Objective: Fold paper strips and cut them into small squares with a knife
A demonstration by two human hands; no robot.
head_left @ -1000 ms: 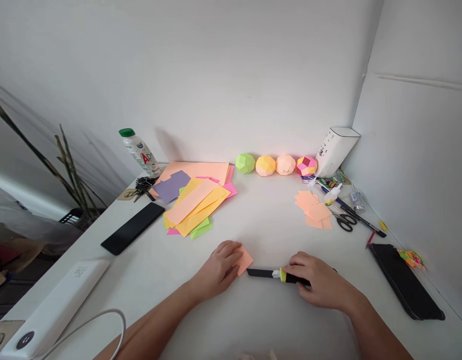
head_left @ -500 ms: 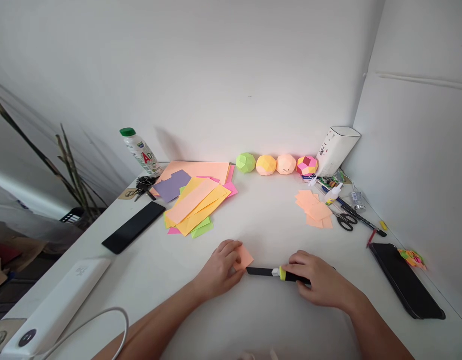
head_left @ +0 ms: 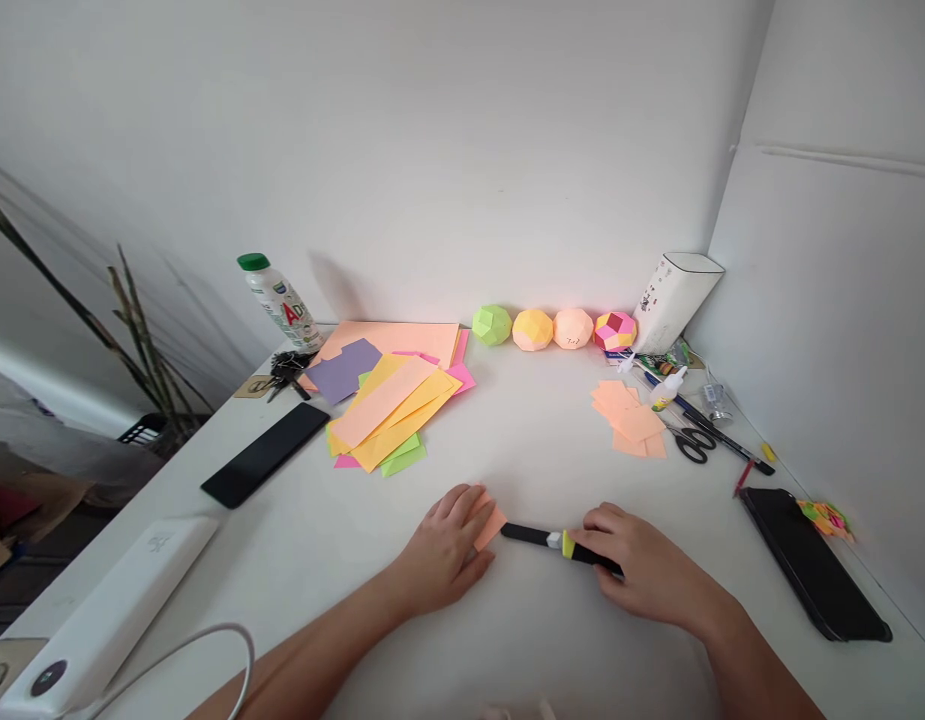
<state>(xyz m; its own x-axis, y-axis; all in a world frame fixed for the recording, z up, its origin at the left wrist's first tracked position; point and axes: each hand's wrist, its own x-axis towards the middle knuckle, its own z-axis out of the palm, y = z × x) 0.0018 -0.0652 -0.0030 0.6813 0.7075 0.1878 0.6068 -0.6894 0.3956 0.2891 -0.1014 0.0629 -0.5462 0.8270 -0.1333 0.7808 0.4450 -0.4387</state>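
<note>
Near the front of the table, my left hand (head_left: 451, 550) lies over a small peach paper piece (head_left: 493, 532), its fingers holding the paper down. Part of the paper is covered by those fingers. My right hand (head_left: 633, 550) is wrapped round the handle of a black utility knife (head_left: 533, 537) with a yellow-green band. The knife points left, its tip close to the right corner of the paper. Whether the tip touches the paper I cannot tell. A loose pile of peach paper pieces (head_left: 631, 420) lies beyond my right hand.
Coloured paper sheets (head_left: 391, 410) lie at back left, near a black phone (head_left: 267, 455) and a bottle (head_left: 282, 305). Several faceted paper balls (head_left: 533, 330) line the wall. Scissors (head_left: 693, 442), glue (head_left: 668, 390) and a dark phone (head_left: 814, 565) are on the right. A white device (head_left: 113, 620) sits front left.
The knife's tip has swung slightly away from me and to the right. My left hand has shifted a little to the right, with its fingers spread further over the paper.
</note>
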